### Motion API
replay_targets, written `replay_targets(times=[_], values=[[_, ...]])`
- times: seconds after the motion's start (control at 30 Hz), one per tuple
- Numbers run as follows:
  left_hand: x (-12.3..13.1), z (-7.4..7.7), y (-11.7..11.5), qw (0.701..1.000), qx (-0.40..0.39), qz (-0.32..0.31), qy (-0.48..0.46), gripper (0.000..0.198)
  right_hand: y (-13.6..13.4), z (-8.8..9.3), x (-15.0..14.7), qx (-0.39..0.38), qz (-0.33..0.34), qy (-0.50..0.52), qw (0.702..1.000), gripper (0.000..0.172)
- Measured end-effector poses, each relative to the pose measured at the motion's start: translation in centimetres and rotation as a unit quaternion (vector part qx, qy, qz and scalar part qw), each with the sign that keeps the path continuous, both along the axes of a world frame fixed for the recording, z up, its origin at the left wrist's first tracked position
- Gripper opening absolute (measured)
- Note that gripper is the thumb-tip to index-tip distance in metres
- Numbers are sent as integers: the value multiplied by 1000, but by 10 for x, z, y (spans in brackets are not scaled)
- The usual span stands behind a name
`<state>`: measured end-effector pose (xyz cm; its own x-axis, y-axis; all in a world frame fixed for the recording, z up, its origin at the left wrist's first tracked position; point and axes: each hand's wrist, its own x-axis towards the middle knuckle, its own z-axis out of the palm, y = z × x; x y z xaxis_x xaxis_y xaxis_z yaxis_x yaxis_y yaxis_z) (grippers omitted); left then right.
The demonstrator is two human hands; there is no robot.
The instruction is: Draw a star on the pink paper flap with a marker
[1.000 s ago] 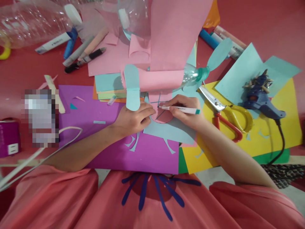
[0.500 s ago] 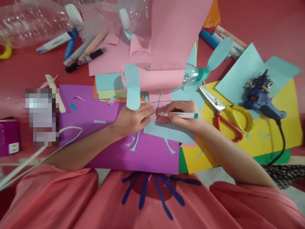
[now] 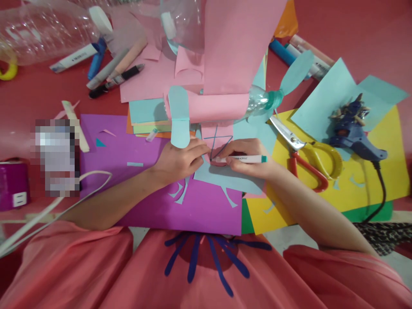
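Observation:
My right hand (image 3: 246,149) grips a white marker with a green end (image 3: 252,159), its tip down near the lower end of a pink paper strip (image 3: 222,130). Crossing blue lines and a slanted one are drawn on the strip. My left hand (image 3: 178,159) lies flat, fingers stretched toward the strip's left edge and the marker tip. Under both hands is a light blue paper sheet (image 3: 228,179). Just above lies a bottle wrapped in pink paper (image 3: 219,106), with a rounded light blue paper piece (image 3: 179,116) at its left and a green neck at its right.
Scissors (image 3: 292,141) and a glue gun (image 3: 357,135) lie on yellow paper (image 3: 380,180) at right. Purple paper (image 3: 193,214) with scraps is in front. A blurred-out item (image 3: 56,159) and white cable (image 3: 96,173) are left. Markers and clear bottles (image 3: 48,32) lie behind.
My right hand and the marker have shifted slightly downward, the tip moving down and left. More of the slanted blue line now shows. My left hand has stayed in place.

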<state>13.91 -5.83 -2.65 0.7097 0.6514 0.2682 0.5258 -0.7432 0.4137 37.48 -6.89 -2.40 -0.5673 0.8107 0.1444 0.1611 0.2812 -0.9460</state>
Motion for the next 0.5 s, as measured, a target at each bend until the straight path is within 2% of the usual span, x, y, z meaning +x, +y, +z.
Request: replay_targets(times=[0.23,0.4,0.5], values=[[1,1,1,999,35,-10,-39,27,0,7,-2,-22,1,12,1000,19],[3,1,1,999,33,-6,-42,27,4,13,-2,-34,-164,31,985,16],[3,1,1,998,33,-9,-46,27,7,12,-1,-27,-216,36,975,19]])
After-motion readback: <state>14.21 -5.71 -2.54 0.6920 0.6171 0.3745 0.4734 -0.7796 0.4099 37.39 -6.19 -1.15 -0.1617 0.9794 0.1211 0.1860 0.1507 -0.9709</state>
